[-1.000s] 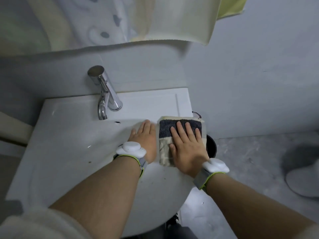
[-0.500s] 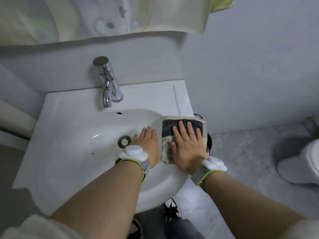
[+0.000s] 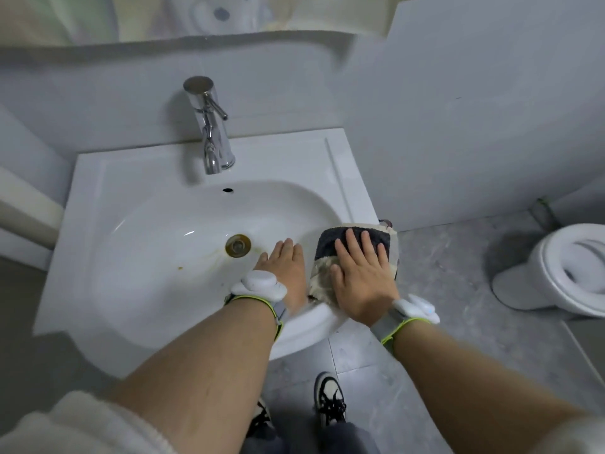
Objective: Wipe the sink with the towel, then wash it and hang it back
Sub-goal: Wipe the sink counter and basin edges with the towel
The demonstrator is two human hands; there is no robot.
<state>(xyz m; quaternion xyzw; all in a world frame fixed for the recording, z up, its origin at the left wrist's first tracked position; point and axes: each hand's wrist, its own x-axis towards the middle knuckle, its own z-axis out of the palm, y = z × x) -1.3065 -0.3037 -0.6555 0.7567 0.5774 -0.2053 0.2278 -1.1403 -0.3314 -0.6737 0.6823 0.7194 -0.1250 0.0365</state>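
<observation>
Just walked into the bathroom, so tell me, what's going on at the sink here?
A person is wiping the white sink. Their right hand presses a folded towel flat on the basin's right rim, while the left hand rests open inside the bowl beside it. The faucet shows no running water, so washing the towel hasn't started.

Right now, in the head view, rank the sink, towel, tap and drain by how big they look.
1. sink
2. towel, partly under the right hand
3. tap, about the towel's size, so that order is unsure
4. drain
</observation>
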